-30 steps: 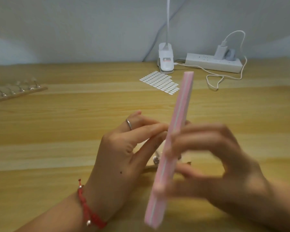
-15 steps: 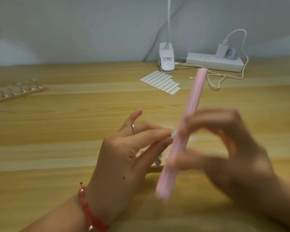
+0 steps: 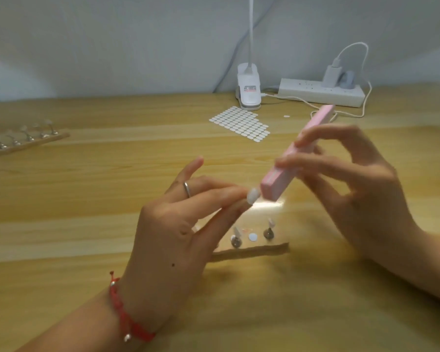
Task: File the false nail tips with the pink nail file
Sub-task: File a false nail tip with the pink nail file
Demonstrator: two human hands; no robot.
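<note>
My left hand point(image 3: 178, 224) pinches a small white false nail tip point(image 3: 252, 195) between thumb and fingertips at the middle of the view. My right hand point(image 3: 351, 189) grips the pink nail file point(image 3: 295, 156) with its fingers curled round it. The file slants up to the right, and its near end touches the tip. Below my hands a wooden strip holder point(image 3: 252, 251) lies on the table, with nail tips on small metal stands point(image 3: 267, 231). Part of the holder is hidden behind my left hand.
A second wooden holder point(image 3: 27, 141) with several stands lies at far left. A sheet of white adhesive dots point(image 3: 239, 123) is at the back centre, near a white clip lamp point(image 3: 249, 92) and a power strip point(image 3: 320, 92) with a charger cable.
My right hand has drawn the file up and to the right, so its near end now meets the tip rather than its middle. My left hand has stayed nearly still.
</note>
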